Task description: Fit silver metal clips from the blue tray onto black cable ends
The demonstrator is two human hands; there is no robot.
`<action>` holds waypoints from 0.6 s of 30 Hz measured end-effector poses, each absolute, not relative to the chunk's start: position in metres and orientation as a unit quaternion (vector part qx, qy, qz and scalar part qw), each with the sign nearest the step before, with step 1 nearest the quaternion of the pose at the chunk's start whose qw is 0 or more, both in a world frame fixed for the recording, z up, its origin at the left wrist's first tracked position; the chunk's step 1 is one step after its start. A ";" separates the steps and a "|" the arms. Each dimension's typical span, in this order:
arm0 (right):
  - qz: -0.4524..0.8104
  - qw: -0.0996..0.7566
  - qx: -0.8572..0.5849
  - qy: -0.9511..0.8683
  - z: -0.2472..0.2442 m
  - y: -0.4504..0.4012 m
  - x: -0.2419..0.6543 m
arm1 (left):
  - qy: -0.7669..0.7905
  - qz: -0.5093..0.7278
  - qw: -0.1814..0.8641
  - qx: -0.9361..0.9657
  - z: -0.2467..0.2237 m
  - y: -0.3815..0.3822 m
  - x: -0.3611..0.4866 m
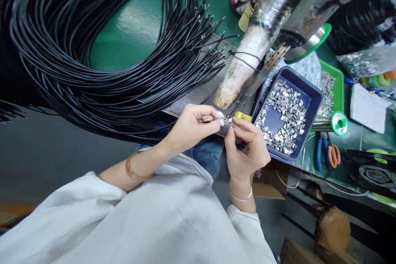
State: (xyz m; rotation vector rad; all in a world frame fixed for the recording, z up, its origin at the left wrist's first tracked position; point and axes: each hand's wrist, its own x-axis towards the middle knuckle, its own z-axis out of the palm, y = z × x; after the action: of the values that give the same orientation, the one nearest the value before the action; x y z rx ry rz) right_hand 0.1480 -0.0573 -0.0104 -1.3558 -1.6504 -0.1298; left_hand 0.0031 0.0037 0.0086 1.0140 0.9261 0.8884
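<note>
My left hand [194, 126] is closed in a pinch, with pale coverings on its fingertips, on the end of a thin black cable. Facing it, my right hand [247, 144] pinches a small shiny metal connector [228, 120] against the cable's tip. Fingers partly hide the spot where the two meet. Just behind my right fingertips is a yellow block [243, 116]. To the right, a dark blue tray [316, 98] holds many loose metal connectors [286, 115]. A large bundle of black cables [123, 84] sweeps in from the left, its stripped ends fanned out beyond my hands.
A plastic-wrapped flexible hose [262, 29] slants down close above my hands. Behind the blue tray stand a green tray [339, 86] and a solder spool [339, 123]. Pliers [324, 152] and a black fan [374, 173] lie on the right side of the green bench.
</note>
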 end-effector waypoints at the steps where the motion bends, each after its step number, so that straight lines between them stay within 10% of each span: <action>1: -0.048 0.480 -0.558 -0.675 -0.010 -0.057 0.148 | 0.413 0.397 0.683 0.453 0.008 0.004 0.003; 18: -0.048 0.467 -0.563 -0.680 0.001 -0.052 0.145 | 0.415 0.435 0.642 0.476 0.005 0.002 0.004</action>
State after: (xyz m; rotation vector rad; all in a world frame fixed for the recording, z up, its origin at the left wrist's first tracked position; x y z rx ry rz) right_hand 0.1450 -0.0515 0.0010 -1.3820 -1.6673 -0.1171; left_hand 0.0038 0.0016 0.0046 1.0842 0.9459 0.9919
